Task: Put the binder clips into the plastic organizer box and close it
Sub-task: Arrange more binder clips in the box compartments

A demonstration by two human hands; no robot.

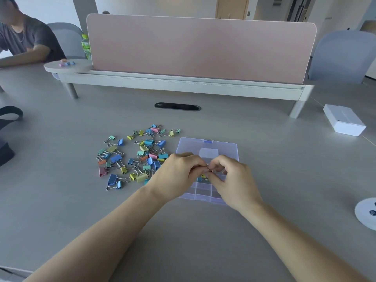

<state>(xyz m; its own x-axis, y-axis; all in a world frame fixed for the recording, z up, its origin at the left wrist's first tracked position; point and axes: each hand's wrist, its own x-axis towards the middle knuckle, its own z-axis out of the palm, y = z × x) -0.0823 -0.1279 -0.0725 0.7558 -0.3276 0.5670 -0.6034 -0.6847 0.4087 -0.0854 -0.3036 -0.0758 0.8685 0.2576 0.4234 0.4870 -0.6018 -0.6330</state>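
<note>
A clear plastic organizer box point(203, 193) lies open on the grey table, its lid point(207, 146) folded back away from me. Several coloured binder clips point(133, 157) lie scattered to the left of the box. My left hand point(179, 176) and my right hand point(234, 180) meet over the box's compartments with fingertips pinched together on a small binder clip point(208, 170) that is mostly hidden. A yellow and a blue clip point(201, 177) lie in a compartment just below the fingers.
A pink divider screen point(199, 47) on a white raised shelf point(179, 83) crosses the table behind. A white box point(343, 123) sits at the right, a round white object point(366, 212) at the right edge, a dark bag point(6, 135) at the left. Another person point(24, 37) sits far left.
</note>
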